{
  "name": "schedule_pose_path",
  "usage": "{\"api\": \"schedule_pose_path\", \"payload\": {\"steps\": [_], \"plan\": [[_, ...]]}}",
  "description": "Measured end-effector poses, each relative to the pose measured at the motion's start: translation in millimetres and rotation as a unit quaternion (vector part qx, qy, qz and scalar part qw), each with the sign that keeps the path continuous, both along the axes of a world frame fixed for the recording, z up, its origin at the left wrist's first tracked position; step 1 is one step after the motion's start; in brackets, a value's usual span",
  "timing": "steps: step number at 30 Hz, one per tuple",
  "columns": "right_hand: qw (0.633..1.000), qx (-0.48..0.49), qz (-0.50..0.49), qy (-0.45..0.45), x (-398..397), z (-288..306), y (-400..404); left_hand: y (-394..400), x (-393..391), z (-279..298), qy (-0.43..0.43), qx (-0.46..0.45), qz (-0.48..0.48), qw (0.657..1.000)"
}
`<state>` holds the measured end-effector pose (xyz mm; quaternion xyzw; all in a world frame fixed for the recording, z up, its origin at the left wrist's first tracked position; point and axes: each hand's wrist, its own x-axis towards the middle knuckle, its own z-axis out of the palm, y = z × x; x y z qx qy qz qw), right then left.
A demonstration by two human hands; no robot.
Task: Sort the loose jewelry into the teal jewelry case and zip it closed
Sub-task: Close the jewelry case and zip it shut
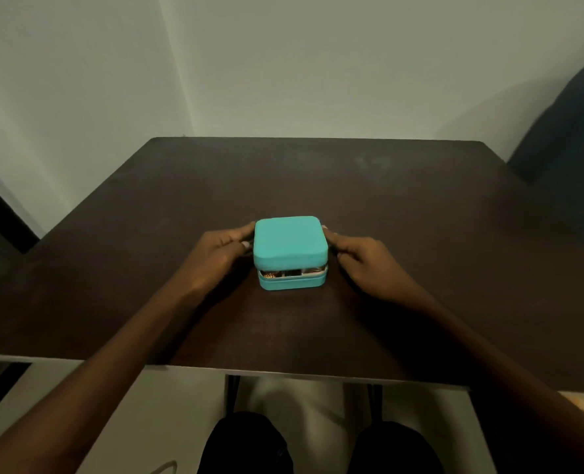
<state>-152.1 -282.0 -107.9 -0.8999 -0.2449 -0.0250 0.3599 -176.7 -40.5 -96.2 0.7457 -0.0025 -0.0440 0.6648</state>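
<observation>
The teal jewelry case (290, 246) sits in the middle of the dark table. Its lid is lowered almost onto the base, leaving a narrow gap along the front. Through that gap I see gold jewelry (269, 275) and pale dividers inside. My left hand (219, 252) touches the case's left side, fingers curled at the lid's edge. My right hand (362, 255) holds the right side the same way. No loose jewelry shows on the table.
The dark brown table (420, 268) runs to a white wall at the back. A dark chair back (571, 131) stands at the far right. My knees (246, 446) show below the table's near edge.
</observation>
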Motion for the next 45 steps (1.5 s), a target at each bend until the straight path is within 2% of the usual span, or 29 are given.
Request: {"api": "schedule_pose_path", "payload": {"steps": [4, 7, 9, 11, 13, 15, 17, 19, 22, 24, 26, 30, 37, 38, 40, 42, 43, 45], "plan": [[1.000, -0.025, -0.014, -0.002, -4, 2, -1, 13, 0, -10, -0.034, 0.100, -0.037, 0.994], [0.993, 0.086, -0.077, 0.030, -2, 9, 3, 10, 7, -7, -0.044, 0.116, -0.015, 0.992], [0.992, 0.112, -0.041, 0.034, -2, 15, 11, 8, 18, -2, -0.060, 0.179, -0.004, 0.982], [0.998, 0.056, 0.010, 0.021, 0, 19, 19, 5, 28, 7, -0.079, 0.248, -0.044, 0.965], [0.999, -0.003, 0.029, 0.023, 3, 20, 25, 1, 33, 14, -0.079, 0.251, -0.091, 0.961], [0.998, -0.038, 0.032, 0.030, 6, 17, 28, 0, 37, 15, -0.069, 0.251, -0.099, 0.960], [0.997, -0.051, 0.038, 0.031, 6, 12, 29, 4, 42, 12, -0.070, 0.293, -0.077, 0.951], [0.997, -0.066, 0.039, 0.033, 6, 10, 28, 8, 46, 8, -0.086, 0.366, -0.048, 0.925], [0.996, -0.082, 0.035, 0.018, 6, 12, 27, 7, 42, 4, -0.131, 0.499, -0.011, 0.856], [0.996, -0.087, 0.034, 0.010, 6, 13, 28, 7, 33, -1, -0.145, 0.549, 0.001, 0.823], [0.996, -0.087, 0.033, 0.008, 4, 12, 28, 7, 17, -1, -0.135, 0.555, 0.011, 0.821], [0.996, -0.080, 0.025, 0.012, 3, 11, 29, -1, -32, 2, -0.113, 0.524, 0.009, 0.844], [0.999, -0.035, 0.008, 0.031, -2, 8, 32, -56, -62, -6, -0.164, 0.491, 0.036, 0.855], [0.999, -0.013, 0.010, 0.051, -3, 9, 33, -64, -60, -5, -0.167, 0.490, 0.029, 0.855], [0.984, 0.113, 0.010, 0.135, -6, 12, 32, -71, -55, 3, -0.156, 0.493, 0.025, 0.856], [0.950, 0.242, -0.061, 0.190, -12, 10, 31, -60, -54, 15, -0.147, 0.502, 0.041, 0.851], [0.944, 0.256, -0.126, 0.169, -20, 9, 27, -53, -52, 21, -0.163, 0.512, 0.065, 0.841], [0.947, 0.205, -0.240, 0.066, -37, 5, 24, -37, -44, 36, -0.229, 0.526, 0.135, 0.808]]}}
